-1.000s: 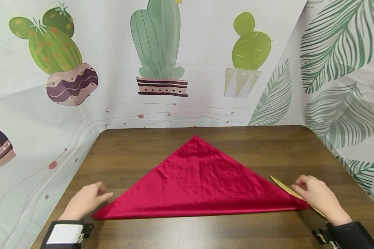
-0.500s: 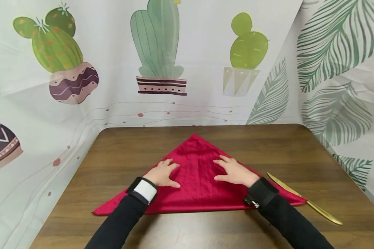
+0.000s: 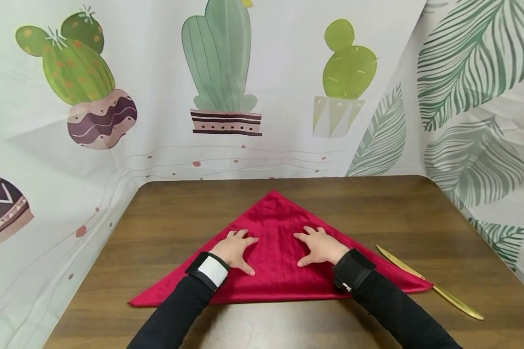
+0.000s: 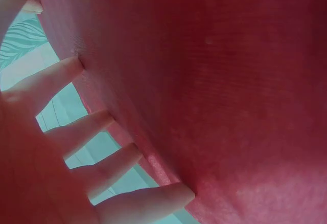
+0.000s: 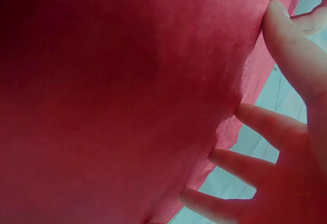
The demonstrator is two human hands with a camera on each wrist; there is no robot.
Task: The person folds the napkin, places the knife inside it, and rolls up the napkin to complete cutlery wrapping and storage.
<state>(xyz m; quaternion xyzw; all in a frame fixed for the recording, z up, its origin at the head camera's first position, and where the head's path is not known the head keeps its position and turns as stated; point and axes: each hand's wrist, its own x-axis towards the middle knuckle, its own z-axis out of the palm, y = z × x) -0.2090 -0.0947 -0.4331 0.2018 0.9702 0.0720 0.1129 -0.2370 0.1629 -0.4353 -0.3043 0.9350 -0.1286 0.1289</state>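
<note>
A red, velvety cloth (image 3: 275, 286) lies on the table as a triangle, its tip pointing to the far side and its long folded edge toward me. My left hand (image 3: 235, 249) rests on the left half with fingers spread. On the right half my right hand (image 3: 322, 246) does the same, thumb toward the middle. In the left wrist view the fingertips (image 4: 179, 193) of the left hand touch the cloth. The right wrist view shows the right hand's fingertips (image 5: 245, 110) on the fabric too. Neither hand grips anything.
A gold table knife (image 3: 456, 301) lies slantwise at the right, partly under the cloth's right corner. The brown wooden table (image 3: 179, 203) ends at a white hanging sheet (image 3: 288, 72) printed with cacti and leaves.
Both hands have come inward from the cloth's two side corners to its middle and now touch down with fingers spread. The knife at the right has come into fuller view.
</note>
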